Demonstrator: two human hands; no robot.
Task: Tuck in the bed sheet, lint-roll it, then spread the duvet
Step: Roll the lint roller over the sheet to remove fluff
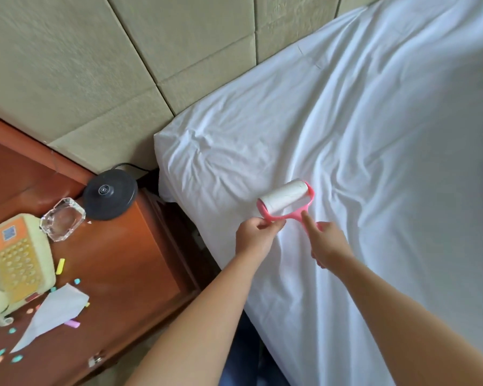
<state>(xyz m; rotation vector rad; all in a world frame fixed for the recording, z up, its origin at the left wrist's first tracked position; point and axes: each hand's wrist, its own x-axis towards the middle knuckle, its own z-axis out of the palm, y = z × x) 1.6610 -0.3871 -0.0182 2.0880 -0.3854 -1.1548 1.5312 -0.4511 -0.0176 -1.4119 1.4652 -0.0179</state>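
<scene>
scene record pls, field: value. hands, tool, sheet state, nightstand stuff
left hand: pinches pink frame beside the roll
right hand: grips handle, index finger along it
lint roller: pink frame, white roll, at the bed sheet
bed sheet: white, wrinkled, corner covered
duvet: not in view
nightstand: wooden, left of bed
on nightstand: telephone, glass ashtray, black kettle base, paper, coloured scraps

The bed sheet point(346, 135) was plain white; the lint roller point(286, 200) had a pink frame and white roll; the nightstand point(129, 260) was reddish-brown, its phone point(11, 263) cream and orange.
</scene>
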